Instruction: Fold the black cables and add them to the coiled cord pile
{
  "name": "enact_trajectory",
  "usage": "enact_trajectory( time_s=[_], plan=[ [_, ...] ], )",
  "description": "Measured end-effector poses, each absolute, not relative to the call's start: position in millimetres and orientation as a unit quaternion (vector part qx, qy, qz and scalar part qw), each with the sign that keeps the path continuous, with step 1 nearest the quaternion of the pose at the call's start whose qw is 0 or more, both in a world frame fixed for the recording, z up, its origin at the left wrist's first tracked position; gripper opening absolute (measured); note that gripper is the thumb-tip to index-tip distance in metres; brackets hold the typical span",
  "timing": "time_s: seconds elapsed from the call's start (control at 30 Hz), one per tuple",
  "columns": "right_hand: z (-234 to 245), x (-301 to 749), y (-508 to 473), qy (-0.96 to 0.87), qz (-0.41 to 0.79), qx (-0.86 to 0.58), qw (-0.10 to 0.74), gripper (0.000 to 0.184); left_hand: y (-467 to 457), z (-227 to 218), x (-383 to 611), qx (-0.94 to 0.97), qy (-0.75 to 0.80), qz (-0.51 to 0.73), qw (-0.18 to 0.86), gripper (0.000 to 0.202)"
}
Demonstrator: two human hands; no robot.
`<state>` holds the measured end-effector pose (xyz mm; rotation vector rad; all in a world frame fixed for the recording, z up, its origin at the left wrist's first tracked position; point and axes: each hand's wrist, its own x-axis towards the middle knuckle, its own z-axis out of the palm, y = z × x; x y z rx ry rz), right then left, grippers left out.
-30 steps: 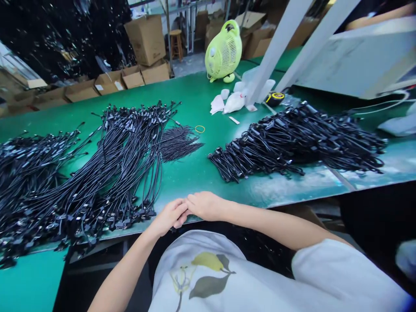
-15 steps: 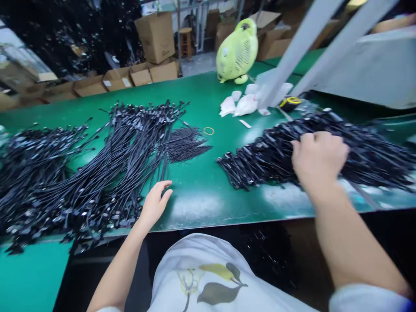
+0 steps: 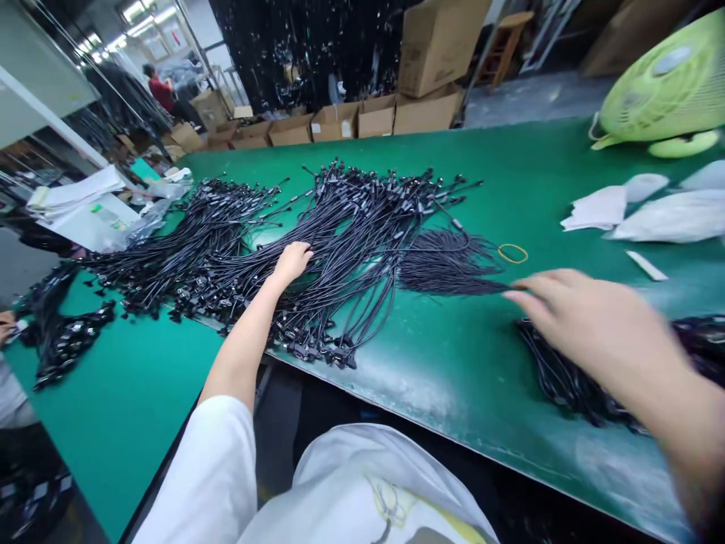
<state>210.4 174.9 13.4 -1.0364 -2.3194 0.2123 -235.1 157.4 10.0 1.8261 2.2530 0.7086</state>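
My left hand is over a spread of black cables with small connectors at both ends. Its fingers are curled against the cables; how many are in its grip is hidden. To the right of that spread lies a fan of thin black ties. The blurred thumb and fingers of my right hand close at the pointed right end of this fan, apparently on a tie. Under and behind the right hand is a pile of bundled black cables, partly covered by the hand and forearm.
A yellow rubber band lies beyond the ties. White packets, a white strip and a green fan stand at the right. Open cardboard boxes line the far edge. At far left, another person's hand is near more cables.
The view has swung left. My left hand has moved onto the loose cables. My right hand has left the bundled cable pile and come to the tip of the thin ties.
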Motion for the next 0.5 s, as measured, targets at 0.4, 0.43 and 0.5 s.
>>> enact_trajectory(
  time_s=[0.4, 0.43, 0.5],
  plan=[
    [70, -26, 246, -0.881, 0.256, -0.254, 0.305, 0.070, 90, 111, -239, 0.646, 0.554, 0.519, 0.082, 0.020],
    [74, -45, 247, -0.895, 0.279, -0.220, 0.271, 0.059, 80, 115, -237, 0.665, 0.545, 0.499, 0.115, 0.019],
    [89, -72, 241, -0.896, 0.332, -0.183, 0.233, 0.027, 66, 113, -241, 0.663, 0.539, 0.502, 0.133, 0.020]
  ],
)
